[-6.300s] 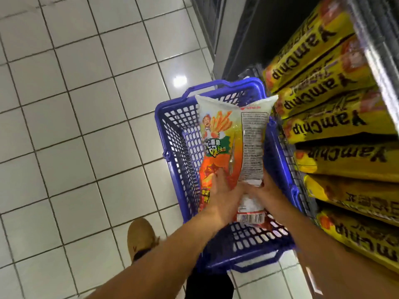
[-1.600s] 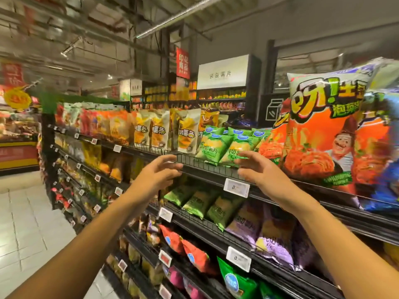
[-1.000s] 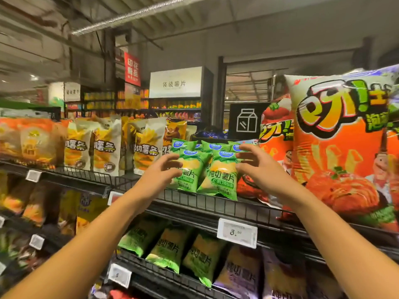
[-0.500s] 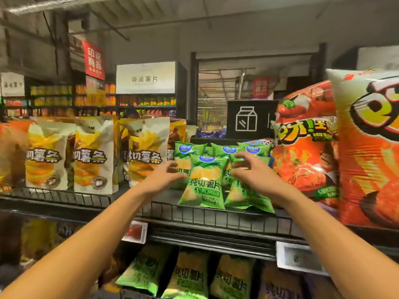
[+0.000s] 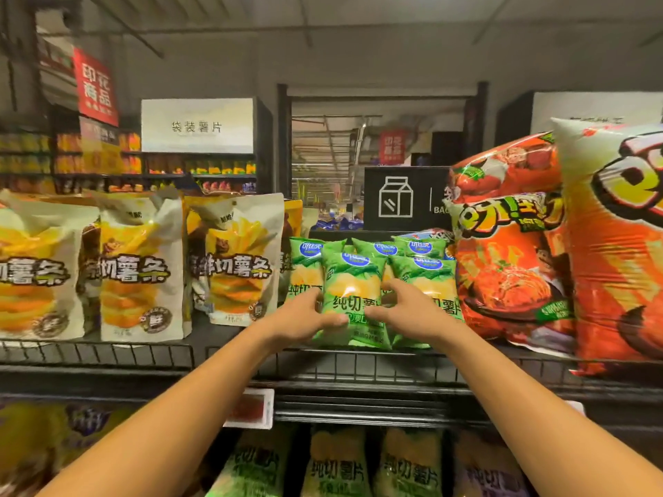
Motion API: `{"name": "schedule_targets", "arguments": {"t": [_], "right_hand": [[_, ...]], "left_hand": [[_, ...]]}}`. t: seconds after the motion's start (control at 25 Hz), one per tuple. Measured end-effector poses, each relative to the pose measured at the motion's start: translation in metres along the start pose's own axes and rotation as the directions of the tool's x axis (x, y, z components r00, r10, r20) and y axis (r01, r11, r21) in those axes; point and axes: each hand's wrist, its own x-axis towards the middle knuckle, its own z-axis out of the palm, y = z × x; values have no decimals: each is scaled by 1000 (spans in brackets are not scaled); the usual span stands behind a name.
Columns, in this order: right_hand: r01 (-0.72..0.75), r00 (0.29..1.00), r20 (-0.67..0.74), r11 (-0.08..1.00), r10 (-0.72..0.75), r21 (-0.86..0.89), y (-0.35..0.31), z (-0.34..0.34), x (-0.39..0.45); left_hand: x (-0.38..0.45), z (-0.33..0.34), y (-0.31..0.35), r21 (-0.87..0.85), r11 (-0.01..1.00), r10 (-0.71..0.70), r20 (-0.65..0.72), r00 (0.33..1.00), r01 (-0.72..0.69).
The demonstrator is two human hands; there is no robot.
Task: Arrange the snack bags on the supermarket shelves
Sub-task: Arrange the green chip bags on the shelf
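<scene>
Far left at 9 o'clock: tall white-and-yellow foil pouches of potato sticks (image 5: pixel 136 270), standing upright in a row, faces out, probably so the labels read from the aisle. Butted right up against the low black wire lip of the shelf (image 5: pixel 107 353), which looks like the only thing stopping them sliding off.

Dead centre: small green crinkly chip bag (image 5: pixel 353 299), front of a little cluster of the same bags, leaning a bit forward. Left hand (image 5: pixel 305 317) cupping its left edge, thumb across the lower front; right hand (image 5: pixel 405 313) doing the same on the right edge. Grip on both sides half-closed, fingers curled round the bag's sides, so pinned between the two palms rather than lifted. Guessing a straighten-up job, squaring it to the front.

Over at 3 o'clock: big puffy orange snack bags (image 5: pixel 509 281), touching the green cluster. Zero slack on that side.

Room to move: basically none sideways, pouches just beside on the left too. Open space only above the green bags and straight out toward the aisle. Wire lip right under the bag's bottom edge, easy to snag.
</scene>
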Motion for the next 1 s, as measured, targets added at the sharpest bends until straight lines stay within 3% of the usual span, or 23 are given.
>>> {"name": "schedule_targets", "arguments": {"t": [0.2, 0.4, 0.56, 0.76, 1.0], "right_hand": [[163, 984, -104, 971, -146, 175, -17, 7, 6], [144, 979, 113, 971, -168, 191, -22, 22, 12], [95, 989, 94, 978, -113, 184, -19, 28, 19], [234, 969, 62, 969, -239, 78, -17, 36, 14], [244, 965, 82, 967, -249, 74, -15, 37, 12]], "left_hand": [[1, -33, -14, -130, 986, 84, -129, 988, -101], [-6, -53, -34, -380, 918, 95, -68, 993, -113], [-7, -54, -39, -380, 914, 115, -101, 988, -145], [-9, -51, -37, -284, 946, 143, -76, 987, -159], [-17, -49, -33, -245, 958, 144, -37, 989, -149]]}}
